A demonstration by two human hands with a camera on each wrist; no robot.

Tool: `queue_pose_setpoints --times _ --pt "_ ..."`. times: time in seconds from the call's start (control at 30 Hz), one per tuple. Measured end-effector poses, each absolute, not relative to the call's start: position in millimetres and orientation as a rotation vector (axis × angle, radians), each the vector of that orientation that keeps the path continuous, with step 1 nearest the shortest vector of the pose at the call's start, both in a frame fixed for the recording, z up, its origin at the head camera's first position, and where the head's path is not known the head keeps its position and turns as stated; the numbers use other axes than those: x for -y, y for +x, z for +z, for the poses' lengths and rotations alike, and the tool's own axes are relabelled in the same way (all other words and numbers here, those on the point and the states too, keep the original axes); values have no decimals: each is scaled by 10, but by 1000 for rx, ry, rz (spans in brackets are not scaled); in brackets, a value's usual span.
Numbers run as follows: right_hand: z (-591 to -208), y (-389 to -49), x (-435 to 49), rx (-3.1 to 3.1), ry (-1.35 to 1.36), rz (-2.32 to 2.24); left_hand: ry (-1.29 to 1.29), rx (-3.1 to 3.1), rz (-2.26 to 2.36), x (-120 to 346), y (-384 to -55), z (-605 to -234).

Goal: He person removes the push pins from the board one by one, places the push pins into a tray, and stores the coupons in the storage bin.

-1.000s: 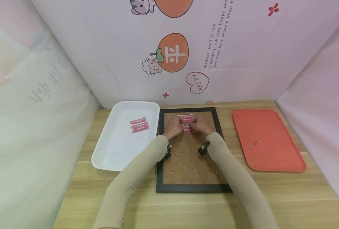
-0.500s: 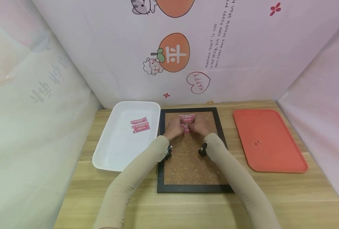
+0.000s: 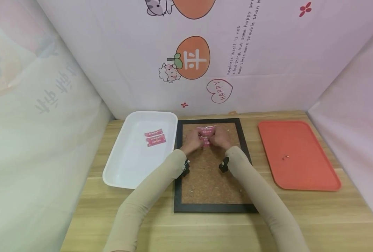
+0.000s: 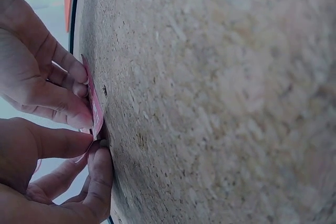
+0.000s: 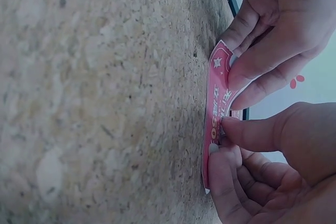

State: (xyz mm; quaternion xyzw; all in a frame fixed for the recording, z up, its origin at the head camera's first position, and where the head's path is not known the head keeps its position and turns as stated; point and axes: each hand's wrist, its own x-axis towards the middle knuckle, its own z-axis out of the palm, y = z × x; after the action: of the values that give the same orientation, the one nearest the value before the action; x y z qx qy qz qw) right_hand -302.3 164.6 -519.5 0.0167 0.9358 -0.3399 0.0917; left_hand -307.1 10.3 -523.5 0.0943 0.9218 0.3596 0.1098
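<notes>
A pink paper coupon (image 3: 206, 141) with white print stands close against the cork board (image 3: 211, 175), bent slightly in the right wrist view. My left hand (image 3: 191, 140) pinches its left part between thumb and fingers. My right hand (image 3: 221, 138) has thumb and index finger closed at the coupon's right part and upper edge, the fingertips of both hands nearly meeting. I cannot tell whether a small tack is between the right fingertips. Just above, another pink coupon (image 3: 207, 131) lies on the board with a small pin at its top edge.
To the left, a white tray (image 3: 123, 171) holds two more pink coupons (image 3: 156, 140). On the right lies a red tray (image 3: 302, 171) with a couple of tiny metal bits (image 3: 287, 156). Small clear pins (image 3: 192, 191) sit near the board's lower corners. A printed cloth wall stands behind.
Both hands stay at the lower coupon with only slight finger movement; the right fingertips now cover a bright dot seen earlier. The whole view has shifted slightly.
</notes>
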Motion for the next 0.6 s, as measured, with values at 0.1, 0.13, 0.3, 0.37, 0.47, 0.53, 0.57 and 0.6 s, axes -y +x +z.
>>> queue_pose_setpoints --times 0.1,0.13,0.3,0.37,0.47,0.53,0.57,0.6 --pt "-5205 -3018 -1649 -2801 41 -993 272 -2705 1067 -109 -3068 -5236" --pt "-5199 -3014 -1651 -2805 43 -987 276 -2708 1065 -111 -3067 -5232" --pt "-5202 -3012 -1662 -2805 63 -968 295 -2720 1052 -107 -3052 -5222" --pt "-5214 -3015 -1666 -2801 47 -967 290 -2718 1050 -104 -3046 -5219" --pt "-5228 -3007 -1677 -2794 5 -979 274 -2712 1045 -106 -3034 -5215" --pt "-5228 -2995 -1685 -2787 -15 -998 269 -2709 1054 -109 -3024 -5212" --pt "-5227 -2990 -1690 -2785 -18 -1008 272 -2711 1057 -108 -3022 -5210" --pt "-5225 -2983 -1694 -2777 -10 -1025 273 -2709 1065 -107 -3022 -5212"
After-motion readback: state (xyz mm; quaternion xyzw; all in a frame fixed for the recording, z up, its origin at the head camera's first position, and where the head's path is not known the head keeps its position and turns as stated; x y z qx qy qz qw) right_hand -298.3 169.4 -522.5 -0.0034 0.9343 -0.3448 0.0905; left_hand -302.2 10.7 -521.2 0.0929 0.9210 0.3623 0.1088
